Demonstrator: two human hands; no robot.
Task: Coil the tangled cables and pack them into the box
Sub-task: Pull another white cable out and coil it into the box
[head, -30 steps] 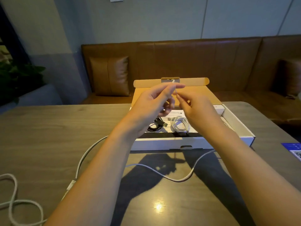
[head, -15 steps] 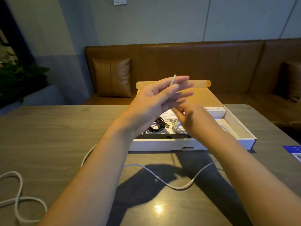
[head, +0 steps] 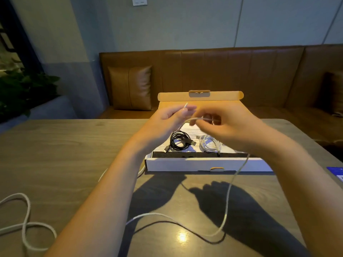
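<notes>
A long white cable (head: 225,210) runs from my hands down over the table and off under my left arm. My left hand (head: 167,123) pinches its end, the white plug sticking up past my fingertips. To its right, my right hand (head: 222,125) grips the same cable a little further along and holds it above the open white box (head: 204,165). Inside the box lie a coiled black cable (head: 180,142) and a coiled white cable (head: 209,145), partly hidden by my right hand.
The box lid (head: 200,96) stands open at the back. Loops of a thicker white cord (head: 26,225) lie on the wooden table (head: 55,154) at the near left. A blue card (head: 336,172) sits at the right edge. A brown sofa (head: 222,75) stands behind.
My right hand has risen and moved right, pulling the white cable up off the table. My left hand has lowered slightly, still pinching the plug end.
</notes>
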